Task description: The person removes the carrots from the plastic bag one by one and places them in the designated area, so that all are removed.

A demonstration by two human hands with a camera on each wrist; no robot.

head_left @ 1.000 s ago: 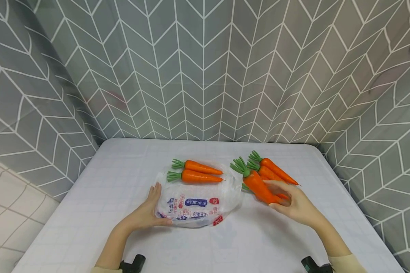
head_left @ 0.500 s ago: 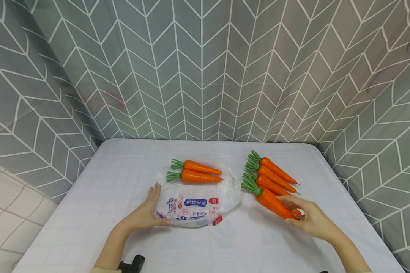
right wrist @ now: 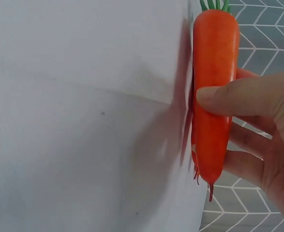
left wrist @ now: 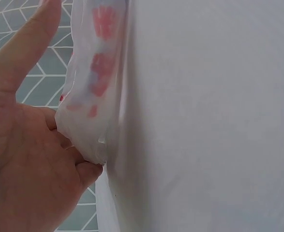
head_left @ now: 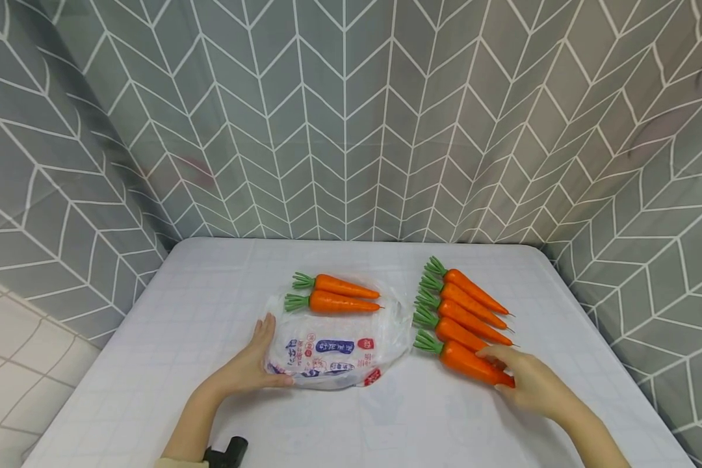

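Note:
My right hand [head_left: 523, 380] grips the nearest orange carrot [head_left: 465, 361] of a slanted row, near its pointed end. In the right wrist view the thumb lies over this carrot [right wrist: 215, 53], with the fingers behind it. Its green top [head_left: 428, 342] points left and back. My left hand [head_left: 254, 361] rests against the left side of a white plastic bag [head_left: 333, 364] with blue and red print, thumb along the near edge. The left wrist view shows the thumb extended and the fingertips at the bag's edge [left wrist: 86, 135]. Two carrots [head_left: 344, 303] lie side by side on the bag.
Several more carrots [head_left: 470, 304] lie in the row behind the held one, green tops to the left. Everything rests on a white-covered table [head_left: 374, 429]. Grey chevron-patterned curtains [head_left: 345, 130] stand behind the table and along both sides.
My right hand has brought the carrot from beside the bag rightward and toward me, to the near end of the row. The left hand and the bag have stayed put.

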